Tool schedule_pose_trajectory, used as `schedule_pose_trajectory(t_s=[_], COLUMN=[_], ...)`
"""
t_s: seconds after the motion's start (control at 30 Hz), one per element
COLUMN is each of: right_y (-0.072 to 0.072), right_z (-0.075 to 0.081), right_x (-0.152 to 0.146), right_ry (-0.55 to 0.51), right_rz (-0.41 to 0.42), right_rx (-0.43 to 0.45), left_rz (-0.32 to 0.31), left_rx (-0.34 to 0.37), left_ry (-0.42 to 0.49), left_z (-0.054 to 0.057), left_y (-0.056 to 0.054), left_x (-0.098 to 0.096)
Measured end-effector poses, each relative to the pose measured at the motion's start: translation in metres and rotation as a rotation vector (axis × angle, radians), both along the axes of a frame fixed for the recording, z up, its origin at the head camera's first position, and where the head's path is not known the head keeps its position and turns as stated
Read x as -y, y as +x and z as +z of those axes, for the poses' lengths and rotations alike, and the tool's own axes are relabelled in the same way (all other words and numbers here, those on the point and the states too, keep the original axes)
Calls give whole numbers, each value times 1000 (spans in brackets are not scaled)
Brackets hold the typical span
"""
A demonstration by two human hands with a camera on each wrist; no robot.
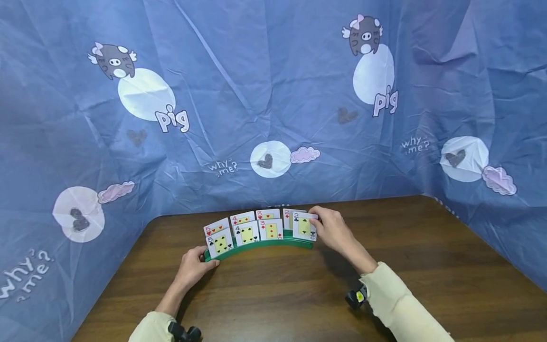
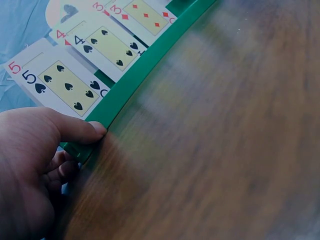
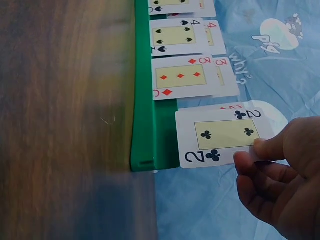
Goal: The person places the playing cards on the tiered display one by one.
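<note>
A curved green card holder [image 1: 256, 244] stands on the table with playing cards upright in two rows. My left hand [image 1: 193, 267] grips its left end, thumb in front and fingers curled behind. In the front row are the five of spades [image 2: 68, 89], four of spades [image 2: 111, 42] and three of diamonds [image 3: 181, 77]. Behind them show the tops of a red five, four, three and two. My right hand [image 1: 335, 230] pinches a two of clubs [image 3: 220, 135] between thumb and fingers at its upper edge. That card is over the right end, in front of the red two [image 1: 288, 219], mostly covering it.
The brown wooden table [image 1: 273, 294] ends at a blue printed cloth [image 1: 239, 95] hanging behind and at both sides. A small dark camera [image 1: 356, 297] is strapped at the right wrist, another dark device [image 1: 184, 332] at the left.
</note>
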State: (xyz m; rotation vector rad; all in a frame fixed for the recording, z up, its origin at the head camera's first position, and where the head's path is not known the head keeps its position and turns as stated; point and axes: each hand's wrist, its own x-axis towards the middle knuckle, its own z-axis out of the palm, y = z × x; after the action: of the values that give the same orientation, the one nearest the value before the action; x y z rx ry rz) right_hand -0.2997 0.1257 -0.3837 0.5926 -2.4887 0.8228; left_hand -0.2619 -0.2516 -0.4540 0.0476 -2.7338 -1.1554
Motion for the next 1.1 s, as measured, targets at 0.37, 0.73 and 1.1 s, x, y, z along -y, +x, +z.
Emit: schedule_pose_trajectory(t_s=[0.37, 0.73, 1.1], right_y=[-3, -8, -6], right_z=[-9, -19, -20], right_x=[10, 16, 20], right_ry=[-15, -4, -13], right_rz=[-20, -24, 1], right_rx=[-69, -73, -85], left_rz=[-7, -7, 8], left_rx=[-17, -12, 12], left_ry=[10, 17, 21], left_z=[1, 1, 2], left_y=[1, 1, 2], left_x=[-2, -2, -1])
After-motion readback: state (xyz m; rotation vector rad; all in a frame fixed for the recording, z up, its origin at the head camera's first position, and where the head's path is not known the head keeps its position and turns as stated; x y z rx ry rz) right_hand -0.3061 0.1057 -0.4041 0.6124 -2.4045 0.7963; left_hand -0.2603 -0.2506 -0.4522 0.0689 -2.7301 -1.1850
